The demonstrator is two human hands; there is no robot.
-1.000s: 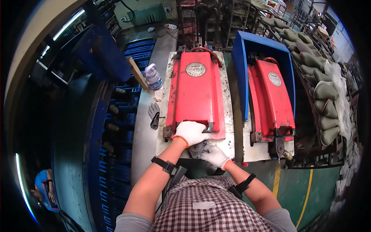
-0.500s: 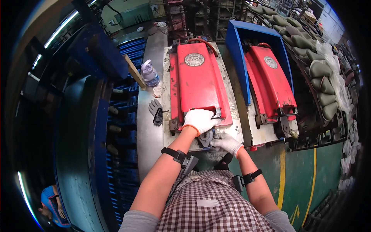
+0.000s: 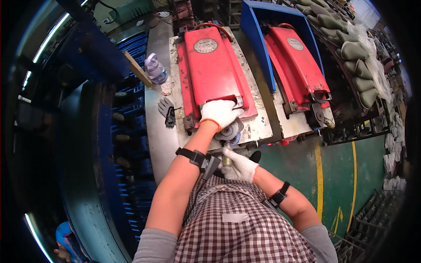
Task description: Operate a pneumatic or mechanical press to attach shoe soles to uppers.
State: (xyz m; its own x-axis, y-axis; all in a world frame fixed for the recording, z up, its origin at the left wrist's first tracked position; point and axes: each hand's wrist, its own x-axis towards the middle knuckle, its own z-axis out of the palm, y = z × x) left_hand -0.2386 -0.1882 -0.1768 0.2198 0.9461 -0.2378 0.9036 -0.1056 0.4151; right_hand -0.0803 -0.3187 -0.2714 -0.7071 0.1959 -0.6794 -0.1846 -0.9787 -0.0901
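My left hand (image 3: 218,113), in a white knit glove with an orange cuff, is at the front opening of a red machine cover (image 3: 212,65), next to a metal handle (image 3: 239,102). Its fingers look curled, but what they grip is hidden. Just below it sits a grey round metal wheel (image 3: 229,131) on the machine's front. Closer to my body, my right hand (image 3: 239,165), also gloved in white, is closed around a yellowish handle (image 3: 226,161) below the wheel.
A second red machine (image 3: 296,65) stands to the right under a blue hood (image 3: 280,15). Left on the metal bench lie a grey glove (image 3: 166,109) and a plastic bottle (image 3: 155,70). Greenish shoe-shaped forms (image 3: 359,70) fill a rack at right. Another person (image 3: 66,236) is at lower left.
My right hand has moved from beside the wheel down toward my body and is now around the yellowish handle. My left hand stays at the cover's opening. The whole view has shifted.
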